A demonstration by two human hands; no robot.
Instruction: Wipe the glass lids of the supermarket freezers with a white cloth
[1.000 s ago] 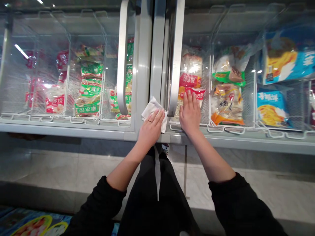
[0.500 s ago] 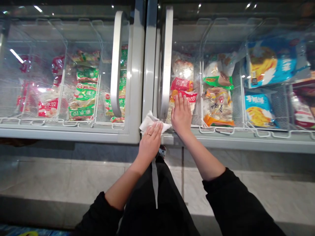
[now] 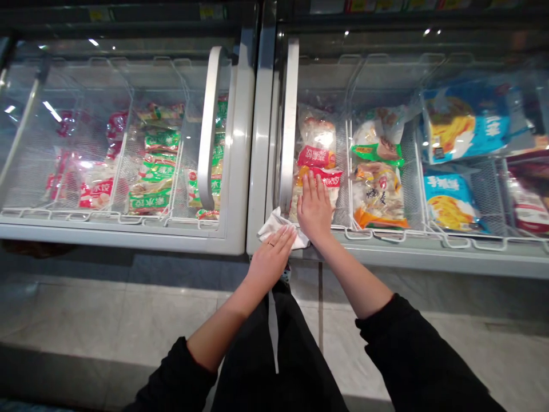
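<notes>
My left hand [image 3: 273, 258] lies flat, fingers together, pressing a white cloth [image 3: 275, 226] against the bottom corner of the right freezer door's grey frame [image 3: 259, 143]. My right hand [image 3: 315, 207] rests flat and open on the glass of the right door [image 3: 386, 114], just right of its long grey handle [image 3: 289, 126]. Behind that glass, right under my palm, sit red and white food bags [image 3: 318, 157].
The left freezer door [image 3: 107, 114] has a curved grey handle [image 3: 208, 126] and green and red bags behind it. Blue and yellow bags [image 3: 465, 123] fill baskets at the right. A grey ledge [image 3: 429, 260] runs below the doors, above a tiled floor [image 3: 128, 309].
My left hand and the cloth slid down and to the right along the frame's bottom corner. My right hand stayed flat on the glass. My view tilted, showing more of the doors' tops.
</notes>
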